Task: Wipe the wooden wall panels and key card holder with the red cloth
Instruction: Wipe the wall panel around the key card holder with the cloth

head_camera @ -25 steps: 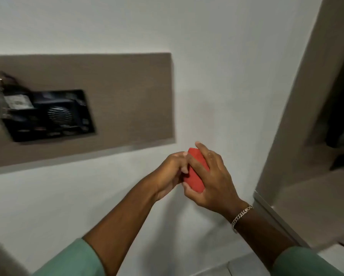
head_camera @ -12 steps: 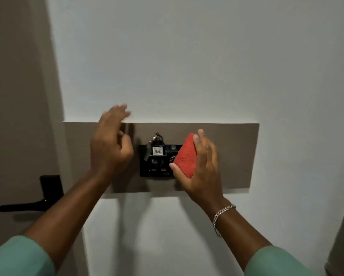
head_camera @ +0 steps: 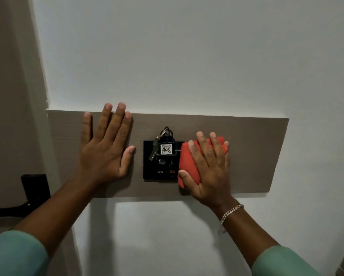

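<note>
Left hand [head_camera: 105,148] lay flat and open against the wooden wall panel [head_camera: 252,154], fingers spread and pointing up, top two fingertips poking just past the panel's upper edge onto the white wall [head_camera: 187,56]. Thumb stuck out to the right, close to the key card holder [head_camera: 161,168] but apart from it. Forearm came up from lower left, teal sleeve [head_camera: 14,253] bunched at the bottom corner.

Right hand [head_camera: 207,168] pressed the red cloth [head_camera: 187,162] against the panel, palm on top, fingers splayed over it and thumb hooked around the lower left edge. So not a fist, more a flat clamp on the folded cloth. Cloth sat right at the holder's right edge, overlapping that side of the black plate. Silver chain bracelet [head_camera: 230,213] on that wrist, arm angled in from lower right.

Holder itself sat mid-panel between both hands: black, with a key [head_camera: 154,150] and a tag reading 406 [head_camera: 166,149] hanging from a ring at its top, small red light low on the face. Black door handle [head_camera: 18,204] visible off to the far left on the door.
</note>
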Motion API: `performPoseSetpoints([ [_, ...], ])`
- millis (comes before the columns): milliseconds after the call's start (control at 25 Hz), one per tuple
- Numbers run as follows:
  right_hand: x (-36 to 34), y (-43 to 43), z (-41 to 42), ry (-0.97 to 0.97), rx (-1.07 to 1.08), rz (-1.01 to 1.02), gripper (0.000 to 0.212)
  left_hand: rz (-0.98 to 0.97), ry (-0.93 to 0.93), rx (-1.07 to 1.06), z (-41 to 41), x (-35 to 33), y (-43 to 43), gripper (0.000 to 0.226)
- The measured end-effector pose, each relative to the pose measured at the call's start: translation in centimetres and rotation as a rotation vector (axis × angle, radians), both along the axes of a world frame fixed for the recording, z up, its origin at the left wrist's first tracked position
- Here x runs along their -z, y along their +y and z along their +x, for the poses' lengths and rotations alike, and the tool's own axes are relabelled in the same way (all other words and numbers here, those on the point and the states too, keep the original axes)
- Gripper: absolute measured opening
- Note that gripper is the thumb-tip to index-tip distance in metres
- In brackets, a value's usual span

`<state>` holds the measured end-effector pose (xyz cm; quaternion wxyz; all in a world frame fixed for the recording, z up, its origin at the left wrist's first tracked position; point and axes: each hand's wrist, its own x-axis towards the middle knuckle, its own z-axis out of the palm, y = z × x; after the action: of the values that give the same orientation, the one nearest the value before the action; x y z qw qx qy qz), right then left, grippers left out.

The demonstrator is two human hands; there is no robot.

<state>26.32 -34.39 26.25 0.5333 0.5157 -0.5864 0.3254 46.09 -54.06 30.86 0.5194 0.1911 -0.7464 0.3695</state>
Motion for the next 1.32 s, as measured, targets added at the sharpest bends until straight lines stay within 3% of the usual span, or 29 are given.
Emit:
performPoseSetpoints([
  [160,-0.4,-1.6,1.1,-0.117,-0.034,-0.095,0.061,-0.013,0.01,-0.015,-0.1,-0.1,0.3,0.074],
  [360,-1.0,1.0,-2.2,0.174,-0.039,0.048,0.056,0.048,0.057,-0.007,-0.8,0.0,1.1,0.074],
  [520,-1.0,-1.7,1.1,-0.131,-0.01,-0.093,0.058,-0.007,-0.007,-0.015,-1.4,1.1,1.2,0.076],
  [680,-0.6,0.1,-1.3,0.124,-0.051,0.006,0.054,-0.031,0.007,0.011,-1.5,1.1,1.0,0.076],
  [840,-1.1,-1.3,0.8,-0.045,-0.02,-0.058,0.052,-0.032,0.012,0.015,-1.4,1.1,1.1,0.076],
  [1000,-2.7,0.7,-1.9,0.26,-0.052,0.11,0.051,-0.025,0.016,0.013,-1.4,1.0,1.2,0.075],
  [1200,-1.7,-1.6,1.6,-0.053,-0.011,-0.053,0.049,-0.017,0.004,0.013,-1.3,1.1,1.2,0.076],
  [1320,-1.7,-0.2,-0.7,0.153,-0.049,0.008,0.049,-0.025,0.013,0.017,-1.4,1.1,1.3,0.075],
])
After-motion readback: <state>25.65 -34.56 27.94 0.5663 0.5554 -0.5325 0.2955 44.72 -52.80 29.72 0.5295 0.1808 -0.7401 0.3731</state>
